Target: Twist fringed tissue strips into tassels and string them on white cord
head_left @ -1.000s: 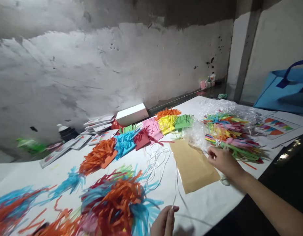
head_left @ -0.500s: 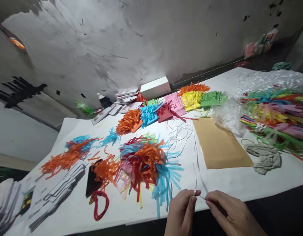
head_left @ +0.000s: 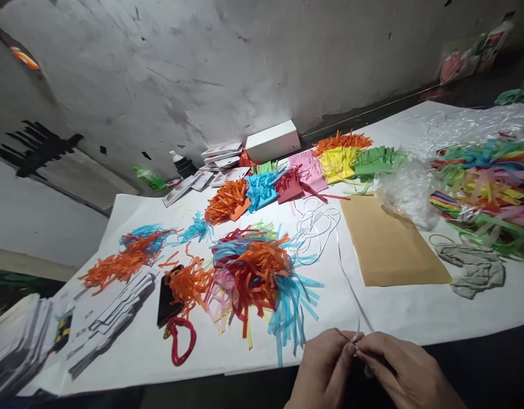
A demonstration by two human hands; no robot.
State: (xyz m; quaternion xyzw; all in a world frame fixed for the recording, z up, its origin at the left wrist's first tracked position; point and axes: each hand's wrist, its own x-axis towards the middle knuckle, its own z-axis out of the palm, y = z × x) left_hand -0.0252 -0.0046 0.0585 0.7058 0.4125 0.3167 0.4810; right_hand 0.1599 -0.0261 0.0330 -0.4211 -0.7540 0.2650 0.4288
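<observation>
Both grips, left hand [head_left: 325, 369] and right hand [head_left: 400, 372], pinch shut on the white ribbon [head_left: 344, 270] between their touching fingertips.

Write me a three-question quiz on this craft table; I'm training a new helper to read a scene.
1. True or false: both hands pinch the white ribbon at the near table edge.
2. What lies directly right of the brown paper sheet? A) grey cloth B) white box C) red cord loop
3. Fill in: the left hand and right hand meet ____ the tassel pile.

Key: 1 true; 2 A, the grey cloth; 3 in front of.
</observation>
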